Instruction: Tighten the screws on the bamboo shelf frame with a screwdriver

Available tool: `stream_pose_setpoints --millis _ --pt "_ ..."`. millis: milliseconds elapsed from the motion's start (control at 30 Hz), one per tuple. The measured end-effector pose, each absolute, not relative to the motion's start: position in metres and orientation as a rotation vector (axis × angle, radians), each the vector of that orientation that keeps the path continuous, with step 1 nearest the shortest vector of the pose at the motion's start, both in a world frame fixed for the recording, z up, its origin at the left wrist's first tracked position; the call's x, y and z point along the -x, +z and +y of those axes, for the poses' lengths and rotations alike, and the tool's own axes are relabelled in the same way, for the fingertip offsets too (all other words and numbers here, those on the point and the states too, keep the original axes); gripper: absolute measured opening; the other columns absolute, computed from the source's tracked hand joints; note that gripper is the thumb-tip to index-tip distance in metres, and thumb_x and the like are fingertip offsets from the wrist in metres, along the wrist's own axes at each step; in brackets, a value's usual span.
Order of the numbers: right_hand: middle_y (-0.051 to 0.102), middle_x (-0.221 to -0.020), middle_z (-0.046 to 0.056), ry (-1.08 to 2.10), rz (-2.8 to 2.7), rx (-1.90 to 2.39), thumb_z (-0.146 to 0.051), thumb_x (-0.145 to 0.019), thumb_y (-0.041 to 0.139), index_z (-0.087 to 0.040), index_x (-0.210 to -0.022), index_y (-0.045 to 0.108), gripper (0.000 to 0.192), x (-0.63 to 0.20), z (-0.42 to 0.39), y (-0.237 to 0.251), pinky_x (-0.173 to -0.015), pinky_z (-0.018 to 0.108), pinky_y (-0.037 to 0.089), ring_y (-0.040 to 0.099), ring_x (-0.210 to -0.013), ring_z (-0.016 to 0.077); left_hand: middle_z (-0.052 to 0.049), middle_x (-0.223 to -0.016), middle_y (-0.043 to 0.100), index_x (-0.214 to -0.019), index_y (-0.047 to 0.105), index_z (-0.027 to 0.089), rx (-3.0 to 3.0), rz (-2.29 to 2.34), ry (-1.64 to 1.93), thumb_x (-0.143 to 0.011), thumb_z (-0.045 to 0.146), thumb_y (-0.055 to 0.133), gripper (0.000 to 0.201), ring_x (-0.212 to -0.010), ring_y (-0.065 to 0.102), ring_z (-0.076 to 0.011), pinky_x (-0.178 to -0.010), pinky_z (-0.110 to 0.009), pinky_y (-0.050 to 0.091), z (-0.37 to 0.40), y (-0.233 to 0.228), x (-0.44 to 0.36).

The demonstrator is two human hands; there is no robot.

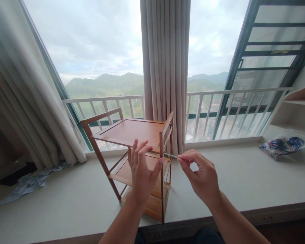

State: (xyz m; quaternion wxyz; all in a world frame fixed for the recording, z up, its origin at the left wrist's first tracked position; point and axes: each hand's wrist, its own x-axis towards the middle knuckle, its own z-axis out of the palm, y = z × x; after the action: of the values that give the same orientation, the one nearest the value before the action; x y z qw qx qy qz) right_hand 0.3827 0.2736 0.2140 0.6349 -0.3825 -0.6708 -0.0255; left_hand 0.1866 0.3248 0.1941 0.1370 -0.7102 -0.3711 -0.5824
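Observation:
A brown three-tier wooden shelf rack (134,130) stands upright near the front edge of a white ledge. My right hand (202,173), to the right of the rack, pinches the end of a thin metal rod (171,155) between thumb and fingertips. The rod's far tip meets the rack's front right post (161,169), just below the top shelf level. My left hand (143,169) is in front of the rack with fingers spread, its thumb at or against that same post. Whether its fingertips touch the top shelf's edge I cannot tell.
The white ledge (231,176) runs along the window behind a white railing (208,117). Crumpled papers (30,183) lie at left, below a curtain (43,101). At right are a clear plastic bag of striped items (282,146) and a white shelf unit (289,115).

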Motion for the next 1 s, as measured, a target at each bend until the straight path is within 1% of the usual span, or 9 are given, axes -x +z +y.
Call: stream_pose_setpoints --millis 100,233,333,467,567,667,800,1000 --pt "0.072 -0.078 0.000 -0.051 -1.557 0.853 -0.024 -0.102 0.068 -0.022 -0.091 0.073 0.012 -0.386 0.276 0.217 -0.063 0.027 0.053 0.063 -0.065 0.0136 -0.016 -0.147 0.062 -0.135 0.053 0.022 2.072 -1.069 -1.702 -0.097 0.041 0.071 0.046 -0.163 0.034 -0.0330 -0.131 -0.056 0.032 0.325 0.191 -0.187" --pt "0.070 -0.076 0.000 -0.051 -1.593 0.831 -0.025 -0.102 0.067 -0.022 -0.090 0.073 0.014 -0.390 0.279 0.223 -0.061 0.027 0.053 0.061 -0.064 0.0137 -0.016 -0.148 0.061 -0.137 0.052 0.022 2.071 -1.067 -1.705 -0.097 0.044 0.072 0.050 -0.162 0.035 -0.0342 -0.131 -0.058 0.033 0.326 0.188 -0.187" --pt "0.072 -0.079 0.002 -0.084 -1.647 0.793 -0.024 -0.104 0.065 -0.023 -0.092 0.073 0.014 -0.394 0.281 0.228 -0.062 0.028 0.054 0.063 -0.066 0.0148 -0.016 -0.148 0.061 -0.137 0.051 0.023 2.063 -1.074 -1.693 -0.097 0.043 0.072 0.050 -0.162 0.036 -0.0347 -0.130 -0.060 0.034 0.327 0.187 -0.188" --pt "0.075 -0.085 0.005 -0.228 -1.752 0.707 -0.018 -0.103 0.063 -0.023 -0.100 0.075 0.013 -0.401 0.286 0.232 -0.070 0.032 0.057 0.069 -0.077 0.0183 -0.016 -0.147 0.061 -0.135 0.051 0.022 2.050 -1.070 -1.691 -0.098 0.042 0.070 0.047 -0.162 0.037 -0.0341 -0.130 -0.060 0.036 0.327 0.187 -0.189" --pt "0.076 -0.090 0.006 -0.305 -1.801 0.666 -0.014 -0.101 0.065 -0.024 -0.106 0.075 0.015 -0.406 0.290 0.229 -0.074 0.035 0.057 0.069 -0.081 0.0197 -0.016 -0.145 0.062 -0.135 0.051 0.022 2.040 -1.070 -1.698 -0.098 0.041 0.070 0.046 -0.161 0.037 -0.0340 -0.129 -0.060 0.036 0.326 0.187 -0.190" --pt "0.076 -0.091 0.006 -0.304 -1.808 0.634 -0.011 -0.099 0.067 -0.024 -0.109 0.074 0.018 -0.406 0.292 0.223 -0.074 0.034 0.057 0.069 -0.082 0.0197 -0.016 -0.145 0.062 -0.136 0.051 0.022 2.046 -1.077 -1.695 -0.099 0.041 0.069 0.045 -0.161 0.037 -0.0338 -0.129 -0.059 0.036 0.325 0.188 -0.190" --pt "0.074 -0.090 0.005 -0.274 -1.795 0.631 -0.010 -0.100 0.065 -0.023 -0.110 0.072 0.018 -0.401 0.290 0.219 -0.073 0.034 0.056 0.069 -0.082 0.0192 -0.016 -0.144 0.062 -0.136 0.051 0.021 2.056 -1.068 -1.685 -0.099 0.042 0.069 0.046 -0.160 0.038 -0.0333 -0.130 -0.058 0.035 0.325 0.188 -0.189" --pt "0.073 -0.089 0.005 -0.295 -1.849 0.680 -0.013 -0.104 0.060 -0.022 -0.107 0.069 0.013 -0.400 0.290 0.222 -0.075 0.034 0.054 0.066 -0.082 0.0198 -0.015 -0.143 0.062 -0.136 0.051 0.021 2.056 -1.060 -1.685 -0.098 0.039 0.071 0.046 -0.161 0.038 -0.0323 -0.130 -0.057 0.035 0.325 0.188 -0.189"
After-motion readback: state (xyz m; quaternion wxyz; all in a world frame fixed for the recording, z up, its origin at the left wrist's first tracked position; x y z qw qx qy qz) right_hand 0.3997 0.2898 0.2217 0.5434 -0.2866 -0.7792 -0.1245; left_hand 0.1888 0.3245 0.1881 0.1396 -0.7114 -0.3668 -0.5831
